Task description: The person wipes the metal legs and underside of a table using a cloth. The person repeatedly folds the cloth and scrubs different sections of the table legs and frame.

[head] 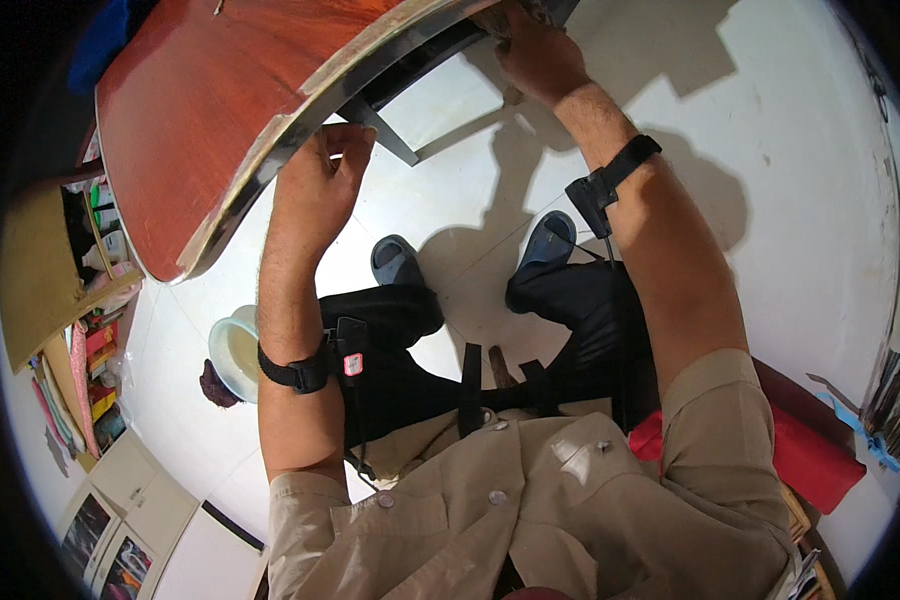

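Note:
A large red-brown wooden table top [217, 127] with a worn, pale curved edge and a dark rim fills the upper left. My left hand [322, 180] is at that rim, fingers bent and partly hidden by it; whether it grips the rim cannot be told. My right hand [541, 60] is raised at the top of the view, by the far part of the rim, its fingers curled round a brownish, rough bundle [499, 21] that is cut off by the picture's edge. Under the table a dark leg [390, 133] slants down towards the floor.
A pale bowl [232, 352] of cloudy liquid stands on the white tiled floor left of my left forearm, a dark cloth [217, 386] beside it. Crowded shelves [105, 330] and cabinets [131, 480] line the left. A red cushion-like thing [814, 457] lies at the right.

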### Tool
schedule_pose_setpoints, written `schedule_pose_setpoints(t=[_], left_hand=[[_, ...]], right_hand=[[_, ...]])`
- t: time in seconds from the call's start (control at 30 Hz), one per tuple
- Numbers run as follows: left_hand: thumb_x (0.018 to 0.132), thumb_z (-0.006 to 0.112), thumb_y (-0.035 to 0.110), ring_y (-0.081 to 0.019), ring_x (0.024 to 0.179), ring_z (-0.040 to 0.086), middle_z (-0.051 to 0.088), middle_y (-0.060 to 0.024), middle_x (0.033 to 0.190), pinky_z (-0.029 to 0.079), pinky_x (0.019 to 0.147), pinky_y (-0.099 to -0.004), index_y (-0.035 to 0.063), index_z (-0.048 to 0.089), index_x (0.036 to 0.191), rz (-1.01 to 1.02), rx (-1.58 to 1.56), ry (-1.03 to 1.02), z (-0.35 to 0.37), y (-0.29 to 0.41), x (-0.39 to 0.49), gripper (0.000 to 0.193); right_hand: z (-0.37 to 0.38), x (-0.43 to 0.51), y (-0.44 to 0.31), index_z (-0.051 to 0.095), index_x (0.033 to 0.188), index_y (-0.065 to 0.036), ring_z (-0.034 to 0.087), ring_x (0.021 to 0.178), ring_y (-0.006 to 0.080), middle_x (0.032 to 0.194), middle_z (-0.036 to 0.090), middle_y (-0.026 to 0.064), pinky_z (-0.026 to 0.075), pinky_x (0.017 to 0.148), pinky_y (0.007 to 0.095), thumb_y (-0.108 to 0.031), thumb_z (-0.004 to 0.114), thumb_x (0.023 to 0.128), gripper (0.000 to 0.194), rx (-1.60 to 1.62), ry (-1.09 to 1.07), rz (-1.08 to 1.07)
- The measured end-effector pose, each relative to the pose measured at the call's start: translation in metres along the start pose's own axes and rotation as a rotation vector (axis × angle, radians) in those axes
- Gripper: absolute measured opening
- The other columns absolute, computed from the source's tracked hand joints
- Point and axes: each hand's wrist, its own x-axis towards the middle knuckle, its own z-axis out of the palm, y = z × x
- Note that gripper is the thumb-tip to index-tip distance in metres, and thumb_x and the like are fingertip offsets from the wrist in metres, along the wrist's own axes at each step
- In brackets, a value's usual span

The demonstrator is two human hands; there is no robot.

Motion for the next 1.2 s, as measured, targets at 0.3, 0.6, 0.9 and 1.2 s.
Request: schedule_pose_setpoints(t=[0.3, 0.6, 0.9, 1.2], left_hand=[[0.107, 0.06, 0.028, -0.0305, 0.122, 0.07, 0.073, -0.0184, 0.128, 0.052, 0.109, -0.0444, -0.007, 0.035, 0.157, -0.001, 0.013, 0.01, 0.003, 0.0, 0.0, 0.066], [0.107, 0.06, 0.025, -0.0311, 0.118, 0.072, 0.072, -0.0203, 0.127, 0.054, 0.107, -0.0437, -0.0063, 0.035, 0.157, 0.064, -0.035, 0.025, -0.001, 0.0, -0.005, 0.064], [0.106, 0.06, 0.021, -0.0306, 0.117, 0.072, 0.074, -0.0174, 0.125, 0.055, 0.105, -0.0425, -0.0029, 0.039, 0.156, 0.127, -0.026, 0.036, 0.0, -0.008, -0.005, 0.059], [0.106, 0.063, 0.035, -0.0338, 0.114, 0.073, 0.074, -0.0252, 0.121, 0.057, 0.099, -0.0417, -0.0024, 0.053, 0.146, 0.006, -0.012, -0.09, 0.009, -0.021, -0.008, 0.056]], right_hand=[[-0.021, 0.008, -0.006, 0.053, 0.148, -0.007, 0.061, 0.128, 0.0347, 0.144, 0.06, 0.0165, 0.057, 0.099, 0.046, -0.025, 0.06, 0.097, 0.055, -0.047, -0.024, 0.14], [-0.016, 0.002, -0.023, 0.063, 0.131, -0.008, 0.069, 0.108, 0.0401, 0.119, 0.071, 0.0201, 0.059, 0.086, 0.0503, -0.022, 0.063, 0.097, 0.037, 0.164, 0.083, 0.295], [-0.04, -0.092, -0.01, 0.065, 0.132, -0.011, 0.072, 0.102, 0.044, 0.109, 0.075, 0.0209, 0.06, 0.087, 0.0466, -0.023, 0.067, 0.097, 0.038, 0.34, 0.104, 0.643], [-0.097, -0.09, -0.033, 0.064, 0.133, -0.007, 0.073, 0.102, 0.0373, 0.106, 0.073, 0.0224, 0.059, 0.085, 0.0459, -0.024, 0.066, 0.096, 0.041, 0.648, -0.003, 0.84]])
